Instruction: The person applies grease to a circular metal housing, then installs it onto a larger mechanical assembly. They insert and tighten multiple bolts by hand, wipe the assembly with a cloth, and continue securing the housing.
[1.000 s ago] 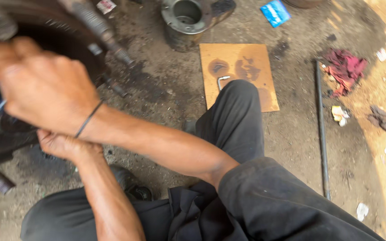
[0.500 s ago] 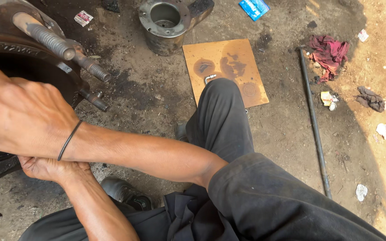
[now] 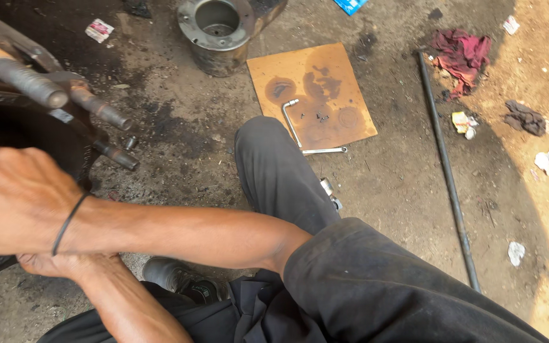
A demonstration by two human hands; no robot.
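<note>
The person sits low on the oil-stained dirt floor point(image 3: 179, 127), knees drawn up in dark trousers, which puts both arms level with the big dark rusty wheel hub point(image 3: 14, 136) at the left edge of the view. The right hand point(image 3: 17, 200), a thin black band round its wrist, reaches across the body and lies against the hub's face; its fingers run out of the frame and are blurred, so I cannot tell whether its grip is closed on anything. The left hand point(image 3: 65, 263) sits just beneath that forearm, pressed toward the lower part of the hub, apparently to steady it; its grip is hidden too. Several long greasy threaded studs point(image 3: 100, 111) stick out of the hub toward the camera, bare of nuts. Tools lie within arm's reach in front of the knee: a bent silver L-shaped wrench point(image 3: 300, 130) rests on a stained brown cardboard sheet point(image 3: 344, 76), probably laid down to keep parts out of the dirt. Beyond it stands a grey metal cylindrical sleeve point(image 3: 214, 35), upright on its end. A long thin steel bar point(image 3: 446, 165) lies flat to the right, near a crumpled dark red rag point(image 3: 462, 54).
</note>
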